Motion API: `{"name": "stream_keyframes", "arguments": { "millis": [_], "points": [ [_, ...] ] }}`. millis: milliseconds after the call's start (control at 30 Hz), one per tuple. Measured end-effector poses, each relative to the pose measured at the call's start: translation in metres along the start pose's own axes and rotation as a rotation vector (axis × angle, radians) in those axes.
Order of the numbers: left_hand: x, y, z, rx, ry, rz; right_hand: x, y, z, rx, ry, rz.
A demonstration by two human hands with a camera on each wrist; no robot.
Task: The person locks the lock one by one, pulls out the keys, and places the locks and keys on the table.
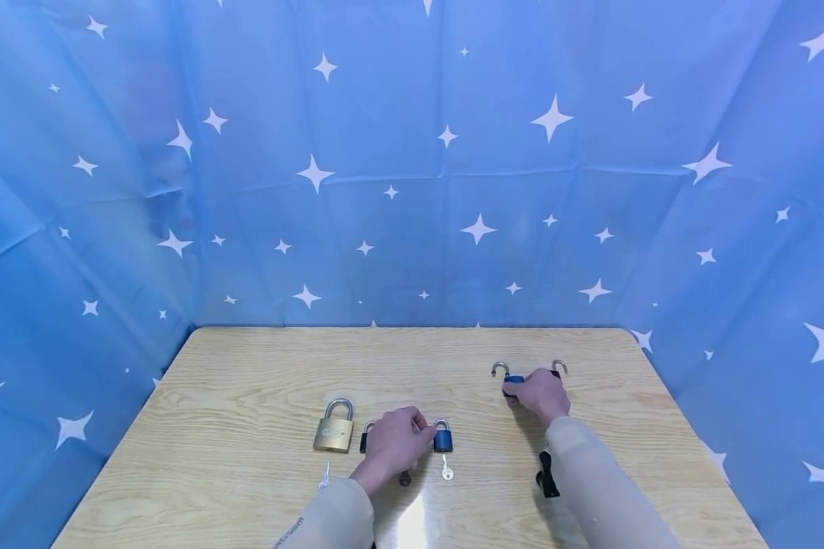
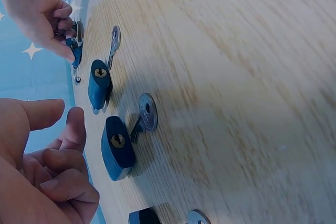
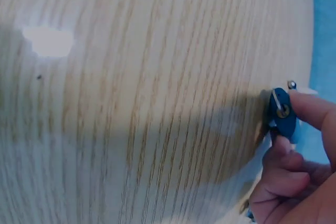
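Note:
My right hand pinches a blue padlock between thumb and fingers at the table's back right. Its shackle stands unlatched, and a key sits in the keyhole. Over the row of padlocks hovers my left hand, fingers loosely bent, holding nothing. Beneath it lies a dark blue padlock with a key beside its keyhole end. Just right of that hand is another blue padlock, its key in front. A black padlock is partly hidden by the left hand.
On the left of the wooden table lies a large brass padlock with a key in front. Behind the right hand shows an unlatched shackle of a partly hidden lock. A starred blue curtain surrounds the table.

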State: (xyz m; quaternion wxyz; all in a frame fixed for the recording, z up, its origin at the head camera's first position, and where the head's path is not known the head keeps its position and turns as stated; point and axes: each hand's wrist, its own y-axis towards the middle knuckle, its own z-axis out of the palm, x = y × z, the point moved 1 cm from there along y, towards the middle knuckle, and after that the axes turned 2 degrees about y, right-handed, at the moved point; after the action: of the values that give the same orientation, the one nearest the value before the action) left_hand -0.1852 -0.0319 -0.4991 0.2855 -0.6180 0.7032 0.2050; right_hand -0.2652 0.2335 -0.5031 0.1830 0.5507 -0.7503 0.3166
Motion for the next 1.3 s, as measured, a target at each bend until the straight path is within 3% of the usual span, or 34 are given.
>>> {"name": "stream_keyframes", "arguments": {
  "millis": [267,367,467,633,800,1300],
  "points": [
    [-0.001,-0.001,-0.001,0.013,-0.011,-0.01,-0.004,0.0,0.005,0.001,0.016,-0.037],
    [-0.001,-0.002,-0.002,0.016,-0.018,-0.012,-0.004,-0.001,0.007,0.013,0.066,-0.054],
    [0.0,-0.002,-0.004,0.011,-0.022,-0.01,-0.004,-0.003,0.009,0.057,0.195,-0.057],
    [0.002,0.0,-0.007,0.001,-0.02,-0.001,0.003,-0.014,0.011,0.142,0.346,-0.056],
    [0.004,0.005,-0.012,-0.02,-0.036,0.019,0.009,-0.026,0.014,0.208,0.357,-0.081],
    [0.002,0.014,-0.017,-0.054,-0.148,0.058,0.033,-0.073,0.036,0.251,0.46,-0.067]
  ]
}}
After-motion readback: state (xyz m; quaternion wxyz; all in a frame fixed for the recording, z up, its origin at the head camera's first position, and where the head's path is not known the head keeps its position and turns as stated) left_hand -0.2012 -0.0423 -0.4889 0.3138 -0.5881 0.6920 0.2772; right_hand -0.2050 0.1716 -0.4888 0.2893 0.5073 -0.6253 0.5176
